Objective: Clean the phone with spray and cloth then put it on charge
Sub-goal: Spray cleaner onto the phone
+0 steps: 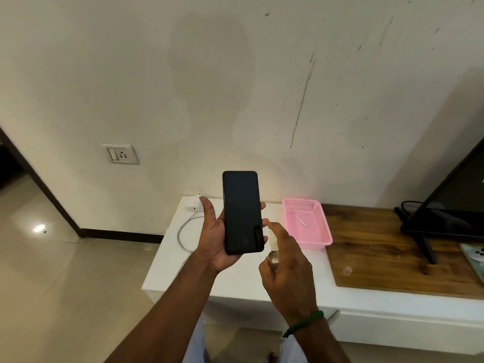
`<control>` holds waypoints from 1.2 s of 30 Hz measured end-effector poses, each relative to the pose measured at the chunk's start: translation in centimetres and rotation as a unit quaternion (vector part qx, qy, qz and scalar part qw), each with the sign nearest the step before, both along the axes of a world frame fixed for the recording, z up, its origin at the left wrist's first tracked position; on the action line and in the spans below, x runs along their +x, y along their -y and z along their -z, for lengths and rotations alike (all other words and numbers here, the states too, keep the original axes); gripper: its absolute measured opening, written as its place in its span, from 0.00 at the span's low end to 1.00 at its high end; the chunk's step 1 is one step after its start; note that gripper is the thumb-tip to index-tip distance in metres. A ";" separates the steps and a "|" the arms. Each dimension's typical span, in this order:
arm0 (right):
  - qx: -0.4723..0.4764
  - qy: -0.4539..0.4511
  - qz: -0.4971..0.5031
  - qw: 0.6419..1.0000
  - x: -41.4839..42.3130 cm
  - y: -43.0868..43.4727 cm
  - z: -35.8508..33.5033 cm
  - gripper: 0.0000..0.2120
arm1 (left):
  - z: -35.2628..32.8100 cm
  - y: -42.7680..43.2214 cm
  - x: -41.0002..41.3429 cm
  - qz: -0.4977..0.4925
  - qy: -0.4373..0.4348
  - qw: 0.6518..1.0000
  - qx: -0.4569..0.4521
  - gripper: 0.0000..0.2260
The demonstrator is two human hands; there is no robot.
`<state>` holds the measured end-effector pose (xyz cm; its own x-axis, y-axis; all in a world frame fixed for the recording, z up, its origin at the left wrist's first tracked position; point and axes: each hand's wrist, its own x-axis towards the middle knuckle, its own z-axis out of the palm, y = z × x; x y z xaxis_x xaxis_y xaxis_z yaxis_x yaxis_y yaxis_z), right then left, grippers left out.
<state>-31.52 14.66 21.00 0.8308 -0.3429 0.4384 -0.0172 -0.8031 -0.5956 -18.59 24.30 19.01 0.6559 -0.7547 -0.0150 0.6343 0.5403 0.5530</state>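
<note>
Left hand (213,233) cradles the phone (242,213) upright; right hand (289,273) grips the spray bottle (273,255), forefinger on top.

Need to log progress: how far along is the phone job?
Nothing finished yet. In hand: left hand holds the phone, right hand aims the spray bottle at it, forefinger on its top. Left: wiping, no cloth in view; charging, since the charger and cable lie on the table, not in the wall socket.
</note>
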 end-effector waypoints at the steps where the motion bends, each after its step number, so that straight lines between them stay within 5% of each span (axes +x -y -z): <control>1: -0.001 0.000 0.001 1.000 0.0 0.0 0.0 0.29 | 0.0 0.0 0.0 -0.002 0.000 1.000 0.001 0.44; 36: -0.001 0.057 -0.002 0.998 0.5 0.5 -0.3 0.27 | -0.6 0.1 -0.2 -0.004 -0.002 1.000 0.002 0.44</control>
<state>-30.99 14.21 21.25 0.7769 -0.3389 0.5307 0.0532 -0.8045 -0.5916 -18.82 24.19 19.63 0.6612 -0.7499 -0.0206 0.6325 0.5426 0.5528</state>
